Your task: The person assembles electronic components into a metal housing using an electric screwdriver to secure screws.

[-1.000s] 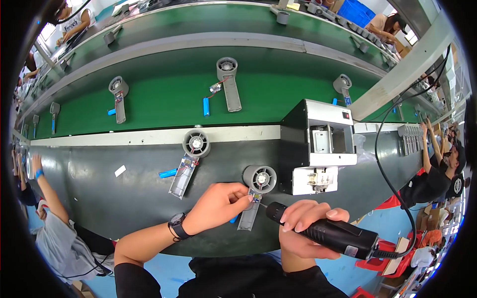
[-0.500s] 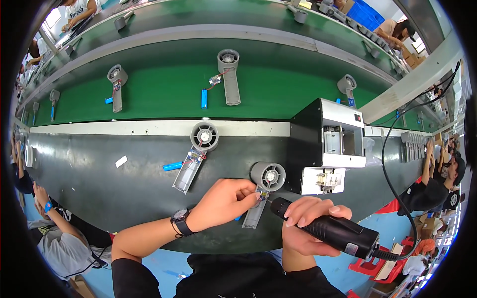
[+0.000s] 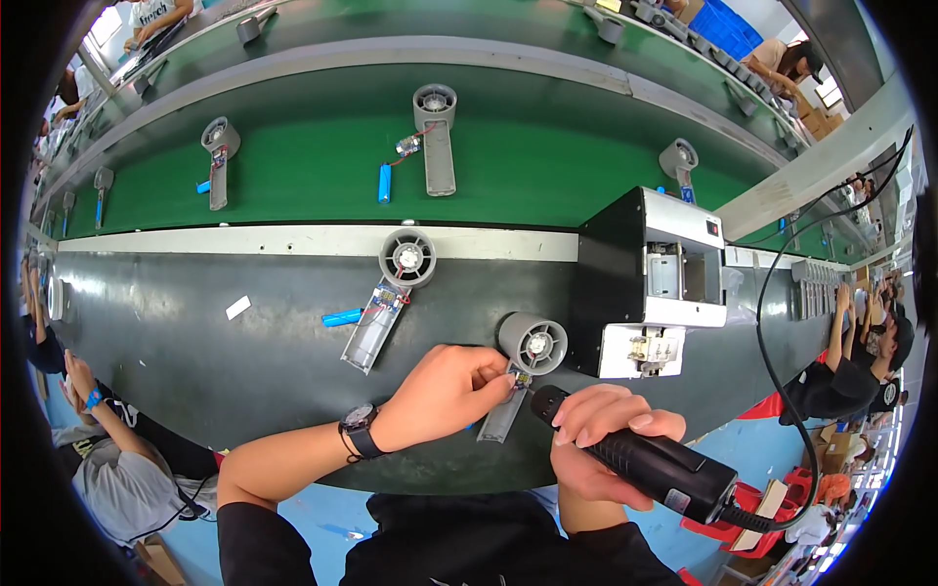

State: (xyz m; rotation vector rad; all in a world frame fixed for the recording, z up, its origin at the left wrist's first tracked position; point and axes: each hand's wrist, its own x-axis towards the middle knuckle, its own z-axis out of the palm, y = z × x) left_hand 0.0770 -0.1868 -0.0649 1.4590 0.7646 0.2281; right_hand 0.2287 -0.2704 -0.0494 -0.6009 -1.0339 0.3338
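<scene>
- Half a second earlier in the head view, the belt fans [image 3: 439, 156] sat farther right against the white rail [image 3: 313, 240]; they have since slid left along the green belt [image 3: 313, 166].
- The left hand [image 3: 445, 396] has kept its place, thumb and fingertips pinched on the small circuit board [image 3: 524, 379] at the neck of the nearest fan [image 3: 515, 339].
- The right hand [image 3: 606, 444] remains wrapped around a black screwdriver [image 3: 669, 479], nose beside that board; whether its bit touches is too small to tell.
- That fan lies on the dark surface [image 3: 274, 371], handle toward the person, just left of a black and silver machine [image 3: 611, 273].
- Farther left, a second fan [image 3: 374, 327] lies with its handle open, a blue battery [image 3: 342, 317] beside it; a white card [image 3: 237, 308] lies well apart.
- Beyond the belt runs a second line [image 3: 440, 34], with a blue crate [image 3: 721, 29] at upper right.
- A pale post [image 3: 816, 166] slants at the right; a black cable [image 3: 815, 459] loops down to the screwdriver.
- Around the surface: blue floor [image 3: 313, 527], red stools [image 3: 703, 527], a person in grey [image 3: 117, 488] at the left, another in black [image 3: 840, 371] at the right.
</scene>
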